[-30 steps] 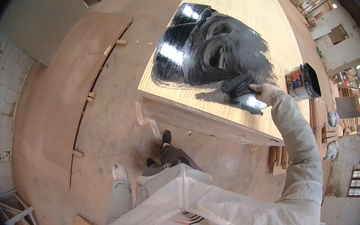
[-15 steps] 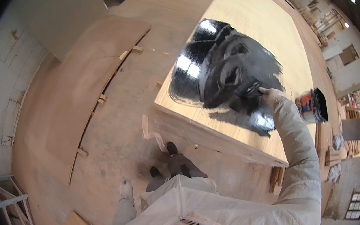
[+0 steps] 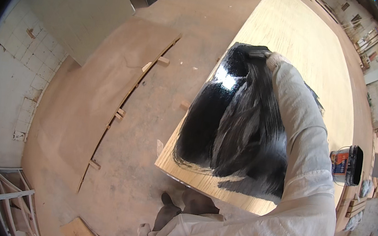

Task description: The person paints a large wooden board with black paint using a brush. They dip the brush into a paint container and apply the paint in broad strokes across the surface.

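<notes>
My right hand (image 3: 275, 61), in a pale glove, is closed around the handle of a wide, paint-covered brush (image 3: 258, 53). The bristles touch the far edge of a wet black coat (image 3: 203, 119) on a light wooden board (image 3: 297, 23). Fresh streaks run down from the brush toward the board's near end, and my forearm hides part of the coat's right side. Low beside my body hangs my left hand (image 3: 143, 229), also gloved and away from the board; its fingers are too small to make out.
A black paint bucket (image 3: 347, 165) with a wire handle stands at the board's right edge. On the left, a large brown sheet (image 3: 95, 84) lies on wooden blocks (image 3: 163, 61) over the dusty floor. A metal frame (image 3: 10, 195) stands at lower left, near a wooden panel (image 3: 82, 234).
My right hand has swept the brush away from me to the coat's far edge, leaving long streaks. My body has leaned in over the board; the left hand still hangs low.
</notes>
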